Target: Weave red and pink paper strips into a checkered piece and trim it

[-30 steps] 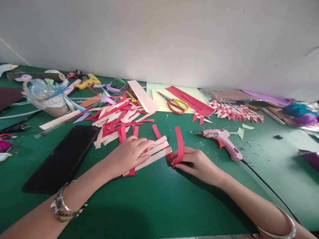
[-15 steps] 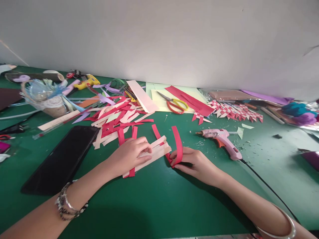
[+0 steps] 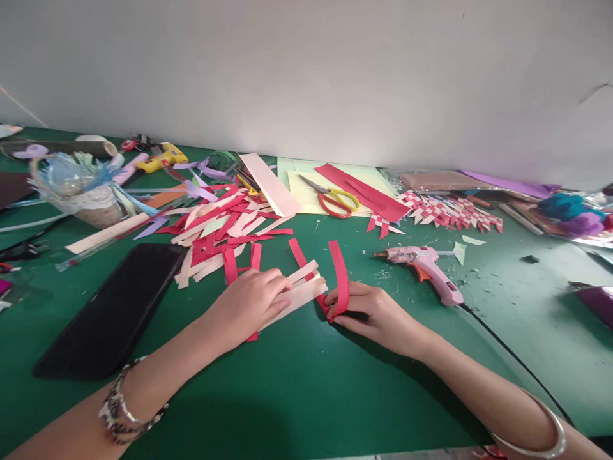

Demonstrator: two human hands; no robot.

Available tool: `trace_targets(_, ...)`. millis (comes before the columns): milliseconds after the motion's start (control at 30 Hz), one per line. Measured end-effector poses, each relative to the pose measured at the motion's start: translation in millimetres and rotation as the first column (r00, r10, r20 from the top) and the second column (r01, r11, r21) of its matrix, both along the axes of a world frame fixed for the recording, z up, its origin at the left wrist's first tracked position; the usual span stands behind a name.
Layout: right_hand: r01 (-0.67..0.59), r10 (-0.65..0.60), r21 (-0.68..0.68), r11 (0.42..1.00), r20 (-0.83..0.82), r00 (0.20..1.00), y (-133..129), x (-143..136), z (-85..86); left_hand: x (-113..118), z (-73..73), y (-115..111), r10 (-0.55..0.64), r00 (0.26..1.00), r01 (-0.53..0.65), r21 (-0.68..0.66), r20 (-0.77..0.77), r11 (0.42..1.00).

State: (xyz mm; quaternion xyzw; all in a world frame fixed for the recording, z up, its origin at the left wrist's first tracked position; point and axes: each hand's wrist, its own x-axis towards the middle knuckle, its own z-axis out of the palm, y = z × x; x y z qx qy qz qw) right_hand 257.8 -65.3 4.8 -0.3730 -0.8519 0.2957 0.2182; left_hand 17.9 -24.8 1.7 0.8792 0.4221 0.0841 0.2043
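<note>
My right hand (image 3: pixel 371 313) pinches a folded red paper strip (image 3: pixel 340 275) at its fold, with the strip's two ends standing up and away. My left hand (image 3: pixel 253 297) is closed over pale pink paper strips (image 3: pixel 299 300), its fingers curled and the thumb against them. Those pale strips reach right to the red strip and touch or overlap one of its arms. Other red strips (image 3: pixel 230 265) poke out above and below my left hand; how they cross the pale ones is hidden under it.
A pink glue gun (image 3: pixel 426 265) lies right of my right hand, its cord trailing forward. Left stands a black phone (image 3: pixel 112 313). Behind are a pile of cut strips (image 3: pixel 215 230), scissors (image 3: pixel 338 197), woven checkered pieces (image 3: pixel 453 212) and a small basket (image 3: pixel 90 204).
My left hand has shifted slightly and rolled over the pale strips, covering more of their lower left end. My right hand keeps its pinch on the red strip. The view has shifted slightly.
</note>
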Motion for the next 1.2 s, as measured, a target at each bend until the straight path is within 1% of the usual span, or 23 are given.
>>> trace_targets(67, -0.002, 0.002, -0.010, 1.000, -0.005, 1.000, 0, 0, -0.1, 0, 1.8, 0, -0.002, 1.000, 0.003, -0.037, 0.009, 0.999)
trace_targets(133, -0.001, 0.001, -0.017, 1.000, -0.010, 1.000, 0, 0, -0.5, -1, 4.0, 1, 0.013, 0.998, -0.005, -0.120, 0.060, 0.993)
trace_targets(233, 0.001, -0.001, -0.020, 1.000, -0.005, 1.000, 0, 1, -1.6, -5, 7.4, 4, 0.078, 0.982, -0.031, -0.263, 0.171, 0.964)
trace_targets(333, -0.001, 0.001, -0.021, 1.000, 0.001, 1.000, 0, 2, -2.1, -8, 10.3, 8, 0.150, 0.959, -0.055, -0.359, 0.241, 0.932)
trace_targets(567, -0.014, 0.014, -0.009, 1.000, -0.008, 1.000, 0, 1, -0.1, -11, 14.0, 10, 0.231, 0.941, -0.077, -0.511, 0.246, 0.856)
trace_targets(633, -0.009, 0.009, -0.009, 1.000, -0.005, 1.000, 0, 1, -0.4, -10, 14.3, 8, 0.225, 0.945, -0.078, -0.506, 0.236, 0.859)
trace_targets(733, 0.003, -0.003, -0.022, 1.000, -0.019, 1.000, 0, 2, -2.0, -9, 14.0, 7, 0.160, 0.957, -0.042, -0.430, 0.243, 0.902)
trace_targets(800, 0.008, -0.009, -0.032, 0.999, -0.033, 0.999, 1, 2, -3.0, -8, 13.5, 6, 0.122, 0.960, -0.014, -0.394, 0.251, 0.919)
trace_targets(1000, 0.035, -0.036, -0.025, 0.999, -0.036, 0.999, 2, 0, -3.0, -7, 9.9, 7, 0.100, 0.964, -0.002, -0.367, 0.248, 0.930)
trace_targets(1200, 0.090, -0.091, -0.027, 0.996, -0.039, 0.995, 2, -4, -2.7, -7, 8.3, 4, 0.094, 0.974, -0.020, -0.330, 0.208, 0.944)
